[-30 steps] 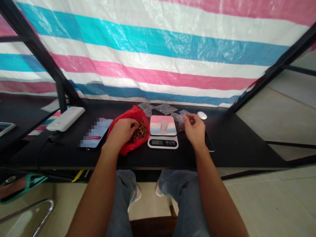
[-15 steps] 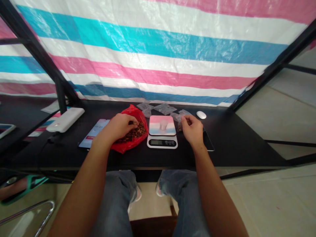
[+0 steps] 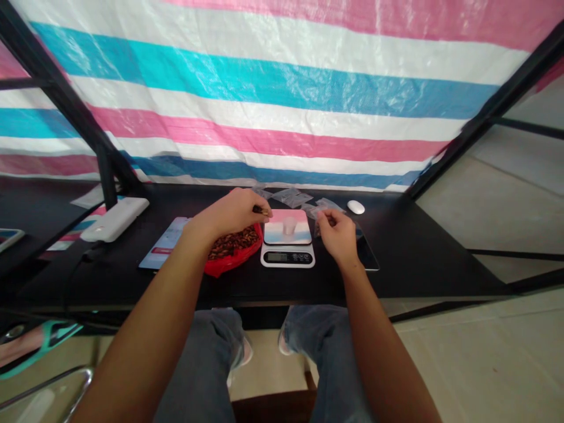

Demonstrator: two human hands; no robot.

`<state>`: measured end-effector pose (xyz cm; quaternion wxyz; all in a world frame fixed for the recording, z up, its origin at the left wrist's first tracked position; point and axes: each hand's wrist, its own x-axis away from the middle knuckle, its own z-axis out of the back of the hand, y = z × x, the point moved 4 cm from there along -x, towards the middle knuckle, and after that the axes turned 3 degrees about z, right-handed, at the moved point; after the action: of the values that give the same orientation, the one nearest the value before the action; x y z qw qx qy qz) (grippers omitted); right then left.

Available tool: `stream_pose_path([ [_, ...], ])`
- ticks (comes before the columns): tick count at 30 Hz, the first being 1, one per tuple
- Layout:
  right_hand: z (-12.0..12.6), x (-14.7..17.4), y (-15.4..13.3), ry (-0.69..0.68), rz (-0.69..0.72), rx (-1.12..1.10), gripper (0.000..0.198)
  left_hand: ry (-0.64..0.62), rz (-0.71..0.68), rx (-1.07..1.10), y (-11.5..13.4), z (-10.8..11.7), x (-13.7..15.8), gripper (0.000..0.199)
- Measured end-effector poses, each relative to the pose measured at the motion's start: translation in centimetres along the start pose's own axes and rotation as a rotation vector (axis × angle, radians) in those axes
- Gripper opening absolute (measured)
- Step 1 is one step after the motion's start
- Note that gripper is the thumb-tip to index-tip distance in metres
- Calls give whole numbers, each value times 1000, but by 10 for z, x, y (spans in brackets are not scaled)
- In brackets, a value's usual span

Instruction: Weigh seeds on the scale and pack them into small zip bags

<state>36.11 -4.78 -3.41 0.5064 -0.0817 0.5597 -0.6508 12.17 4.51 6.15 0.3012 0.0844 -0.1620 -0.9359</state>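
My left hand [image 3: 238, 210] is above the far edge of a red plastic bag [image 3: 229, 264], its fingers pinched on a few brown beans. Many more shiny brown beans [image 3: 233, 244] fill the bag, partly hidden under my wrist. A white kitchen scale [image 3: 288, 249] stands between my hands; its glossy top mirrors the striped sheet, and its small display is too blurred to read. On the scale's right side, my right hand [image 3: 339, 235] is closed on a small clear plastic bag [image 3: 318, 229] with brown beans in it, mostly covered by my fingers.
Several flat clear plastic bags [image 3: 293, 197] lie behind the scale. A white mouse [image 3: 356, 207] is at the back right, and a dark tablet [image 3: 366, 252] lies beside my right hand. Left are a phone-like screen [image 3: 163, 244] and a white power bank [image 3: 115, 220]. A striped sheet [image 3: 282, 135] hangs behind.
My left hand has lifted out of the red bag and moved right and away from me, toward the scale, with a few beans in its fingers. My right hand stays by the scale.
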Motion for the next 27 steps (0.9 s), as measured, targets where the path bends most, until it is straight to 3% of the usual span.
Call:
stream_pose_path([
  [8,1,1,-3,22,5,-20,32,-123,-116,-72,41,-8,-52,16],
  [19,5,1,-3,12,-9,-32,29,-202,-84,-184,37,-20,-62,26],
  [27,2,2,-5,-19,10,-31,24,-168,-61,-149,40,-16,-61,25],
])
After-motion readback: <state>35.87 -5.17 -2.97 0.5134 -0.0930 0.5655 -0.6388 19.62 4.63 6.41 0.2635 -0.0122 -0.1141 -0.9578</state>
